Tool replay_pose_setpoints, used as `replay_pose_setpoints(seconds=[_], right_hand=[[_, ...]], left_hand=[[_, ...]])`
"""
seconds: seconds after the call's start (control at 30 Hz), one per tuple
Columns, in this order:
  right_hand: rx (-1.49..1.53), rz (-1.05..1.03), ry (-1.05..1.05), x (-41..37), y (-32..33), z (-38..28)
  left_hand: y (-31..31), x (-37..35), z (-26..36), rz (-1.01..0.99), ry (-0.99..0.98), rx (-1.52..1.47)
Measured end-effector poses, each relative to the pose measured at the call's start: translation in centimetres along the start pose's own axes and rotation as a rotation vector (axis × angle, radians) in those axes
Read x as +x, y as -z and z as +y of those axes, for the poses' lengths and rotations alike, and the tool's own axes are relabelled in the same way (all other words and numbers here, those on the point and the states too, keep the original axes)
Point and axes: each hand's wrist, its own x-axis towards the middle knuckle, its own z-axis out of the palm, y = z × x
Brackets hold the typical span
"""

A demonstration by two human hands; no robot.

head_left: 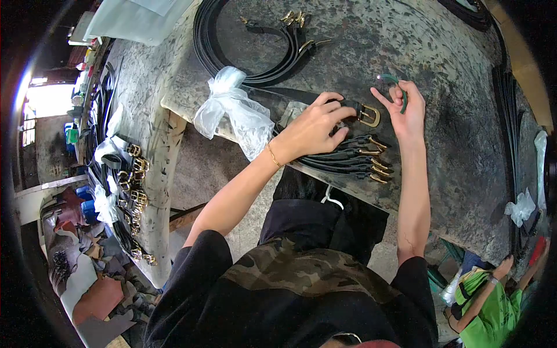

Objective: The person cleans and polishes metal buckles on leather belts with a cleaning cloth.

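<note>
Left hand point(316, 124), fingers bent, touches black leather belt point(350, 108) with gold-coloured metal buckle point(377, 118), on dark scuffed tabletop point(458, 156) — grip unclear. Right hand point(408, 110) clamps thin curved green tool point(393, 78), index finger apart. Seemingly buckle-end work — next move calls for steady belt.

Single head-worn camera, facing forward and steeply down; wearer's shirt point(278, 319) very near at bottom, worktop point(458, 168) beyond; wide, curved view, dark corners.
</note>
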Motion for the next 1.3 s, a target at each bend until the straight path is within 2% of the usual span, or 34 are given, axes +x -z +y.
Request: replay_pose_setpoints(seconds=[0.07,0.1,0.17,0.3,0.37,0.5,0.57,0.8,0.87,1.07,1.3], right_hand=[[-0.01,-0.009,0.002,-0.1,0.0,0.0],[-0.009,-0.01,0.002,-0.1,0.0,0.1],[-0.015,-0.005,0.006,0.0,0.0,0.1],[-0.036,0.022,0.013,-0.4,-0.6,-0.1],[-0.045,0.003,0.012,-0.3,-0.4,0.0],[-0.043,0.017,0.007,-0.3,-0.5,-0.2],[-0.045,-0.005,0.014,-0.3,-0.2,-0.1],[-0.029,0.021,0.004,-0.3,-0.4,-0.1],[-0.023,0.001,0.002,-0.1,-0.1,0.0],[-0.04,0.044,-0.003,-0.5,-0.8,-0.2],[-0.026,-0.001,0.005,-0.2,-0.2,-0.1]], left_hand=[[0.1,0.7,0.9,0.086,0.394,-0.214],[-0.4,0.9,0.7,0.085,0.395,-0.213],[-1.8,1.6,0.1,0.283,0.468,-0.059],[-2.6,2.6,0.4,0.32,0.436,0.083],[-2.6,3.4,0.7,0.299,0.534,0.089],[-2.0,4.2,1.6,0.191,0.495,0.195],[-3.2,3.7,1.0,0.297,0.35,0.207],[-3.5,2.8,0.7,0.317,0.37,0.252],[-2.8,3.1,1.2,0.28,0.439,0.169],[-2.6,4.2,1.1,0.2,0.466,0.201],[-4.1,3.9,1.4,0.274,0.416,0.333]])
